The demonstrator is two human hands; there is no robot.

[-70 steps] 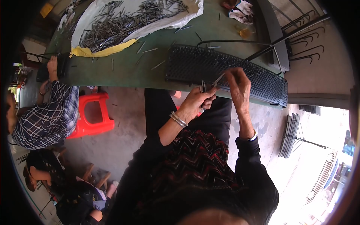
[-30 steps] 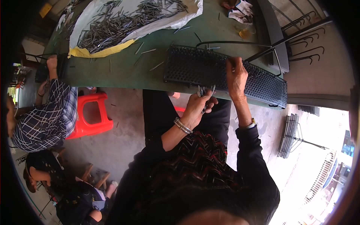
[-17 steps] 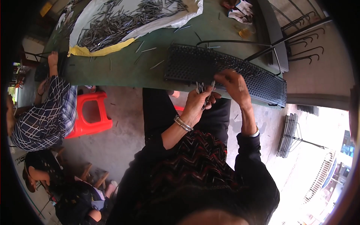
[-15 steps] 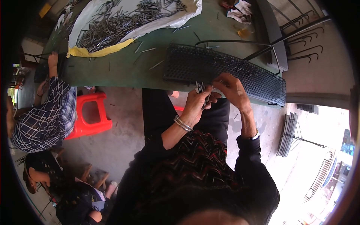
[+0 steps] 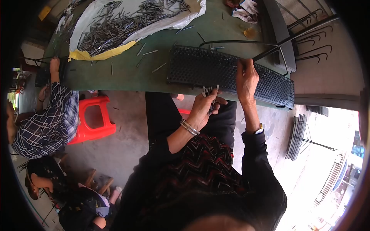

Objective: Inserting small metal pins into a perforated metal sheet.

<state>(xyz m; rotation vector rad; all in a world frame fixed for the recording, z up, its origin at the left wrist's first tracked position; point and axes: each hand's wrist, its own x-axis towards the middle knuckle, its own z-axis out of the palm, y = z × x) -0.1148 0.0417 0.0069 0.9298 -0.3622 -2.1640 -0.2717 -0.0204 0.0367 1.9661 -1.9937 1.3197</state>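
Note:
A bunch of thin grey metal rods is clasped in my left hand, their ends sticking up past the fingers. This hand is just off the table's near edge. Over the right half of a long black perforated metal rack is my right hand, fingers pinched together at its holes. Whatever those fingertips hold, if anything, is too small and hidden to make out. The rack lies slanted along the edge of the green table, with a black bar frame rising behind it.
A white sack with a yellow edge lies spread out under a heap of similar rods. Work gloves and a glass of amber liquid stand at the back. A red stool and other people are at the left.
My right hand has left the rods beside my left hand and moved up and right onto the perforated rack. My left hand stays nearly in place, still gripping the rods.

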